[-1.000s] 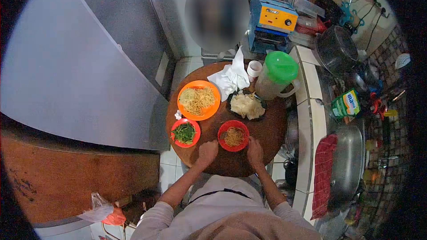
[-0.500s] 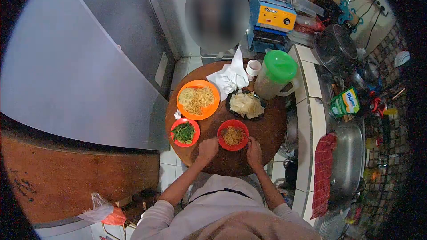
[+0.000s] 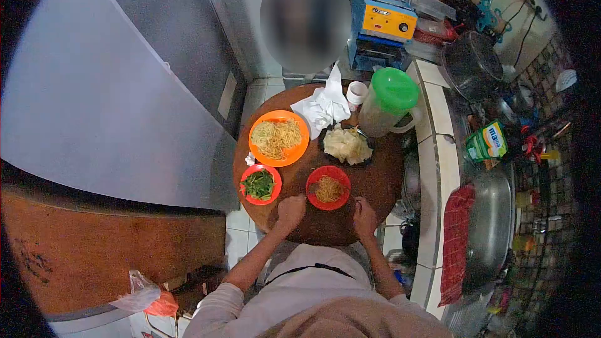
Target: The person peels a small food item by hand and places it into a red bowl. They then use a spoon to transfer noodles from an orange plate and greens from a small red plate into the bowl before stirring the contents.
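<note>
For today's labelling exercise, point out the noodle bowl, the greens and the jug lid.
Noodle bowl (image 3: 335,171), head view: bare inner wall, far side.
Greens (image 3: 258,185), head view: middle of the leaves.
Jug lid (image 3: 394,91), head view: middle of its top.

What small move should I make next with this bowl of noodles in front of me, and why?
Perhaps steady the bowl with your left hand, which sits right beside it; your right hand is slightly off its other side, and noodles lie inside.
</note>
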`<action>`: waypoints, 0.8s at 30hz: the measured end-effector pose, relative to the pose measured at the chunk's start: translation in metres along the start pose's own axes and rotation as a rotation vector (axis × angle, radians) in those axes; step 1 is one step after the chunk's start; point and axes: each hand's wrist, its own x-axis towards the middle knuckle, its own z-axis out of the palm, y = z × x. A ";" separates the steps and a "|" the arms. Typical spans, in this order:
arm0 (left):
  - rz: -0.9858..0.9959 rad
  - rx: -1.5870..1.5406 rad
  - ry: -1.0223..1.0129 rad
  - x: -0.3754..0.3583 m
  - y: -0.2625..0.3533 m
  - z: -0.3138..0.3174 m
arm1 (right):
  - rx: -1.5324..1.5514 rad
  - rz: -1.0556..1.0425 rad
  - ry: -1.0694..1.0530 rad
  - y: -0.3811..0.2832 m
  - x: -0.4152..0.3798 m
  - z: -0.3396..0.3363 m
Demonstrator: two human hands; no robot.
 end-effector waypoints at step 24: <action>-0.020 -0.046 0.063 -0.007 -0.007 0.015 | -0.006 -0.077 -0.191 -0.010 0.022 -0.002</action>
